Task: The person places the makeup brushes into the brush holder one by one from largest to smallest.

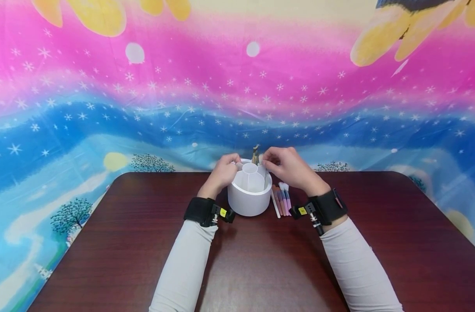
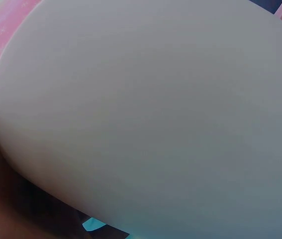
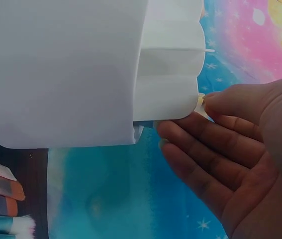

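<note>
A white round brush holder [image 1: 249, 203] stands on the table, and a white divided insert [image 1: 255, 182] with a round middle tube pokes up above its rim. At the insert's left edge my left hand [image 1: 224, 171] pinches the wall with curled fingers. My right hand [image 1: 292, 168] grips its right edge between thumb and fingers. In the right wrist view, the insert [image 3: 168, 97] juts out of the holder [image 3: 61, 74], with the right hand [image 3: 230, 149] at its outer corner. The holder's smooth wall [image 2: 150, 114] fills the left wrist view and hides the left fingers.
Several makeup brushes [image 1: 282, 200] lie side by side just right of the holder. A small gold item [image 1: 255, 154] shows behind the insert. The dark red-brown table [image 1: 245, 264] ends at a colourful printed cloth [image 1: 206, 108] hanging behind it.
</note>
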`<state>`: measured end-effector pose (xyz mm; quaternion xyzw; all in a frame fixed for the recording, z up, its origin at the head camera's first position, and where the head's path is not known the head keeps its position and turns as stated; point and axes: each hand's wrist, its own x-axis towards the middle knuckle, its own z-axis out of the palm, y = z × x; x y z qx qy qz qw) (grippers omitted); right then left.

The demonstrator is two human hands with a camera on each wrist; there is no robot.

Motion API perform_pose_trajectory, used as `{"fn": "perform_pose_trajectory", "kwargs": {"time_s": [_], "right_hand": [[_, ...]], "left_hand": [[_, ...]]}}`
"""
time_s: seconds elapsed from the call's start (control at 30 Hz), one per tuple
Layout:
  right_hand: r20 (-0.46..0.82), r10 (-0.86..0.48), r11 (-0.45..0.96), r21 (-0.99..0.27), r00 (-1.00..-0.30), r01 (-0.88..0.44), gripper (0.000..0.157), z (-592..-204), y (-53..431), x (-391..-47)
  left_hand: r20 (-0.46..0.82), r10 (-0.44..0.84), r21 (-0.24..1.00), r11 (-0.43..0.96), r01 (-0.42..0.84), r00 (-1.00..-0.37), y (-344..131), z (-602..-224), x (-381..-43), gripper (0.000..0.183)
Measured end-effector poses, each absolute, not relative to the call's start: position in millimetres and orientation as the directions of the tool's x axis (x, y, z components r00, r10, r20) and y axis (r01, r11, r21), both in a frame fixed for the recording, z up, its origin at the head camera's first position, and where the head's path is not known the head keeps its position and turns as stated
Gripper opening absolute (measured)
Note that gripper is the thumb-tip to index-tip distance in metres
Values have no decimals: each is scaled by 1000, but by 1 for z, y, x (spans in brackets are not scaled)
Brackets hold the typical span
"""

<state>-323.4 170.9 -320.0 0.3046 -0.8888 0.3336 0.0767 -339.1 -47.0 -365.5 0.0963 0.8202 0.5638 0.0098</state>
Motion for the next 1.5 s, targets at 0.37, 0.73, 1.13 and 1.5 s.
{"fn": "perform_pose_trajectory", "kwargs": {"time_s": [0.37, 0.73, 1.13, 1.5], "right_hand": [[342, -482, 587, -556, -806, -588, 7, -317, 176, -323], [319, -451, 655, -516, -833, -552, 11, -309, 190, -321], [168, -433, 776, -431, -885, -462, 12, -313, 210, -328], [-112, -364, 882, -359, -925, -304, 11, -331, 220, -335]], "left_hand": [[81, 168, 923, 360, 137, -982, -47, -365, -338, 18], [79, 171, 898, 415, 145, -982, -47, -363, -336, 18], [64, 184, 891, 433, 139, -981, -50, -359, -335, 17], [84, 164, 892, 427, 147, -983, -52, -359, -336, 17]]}}
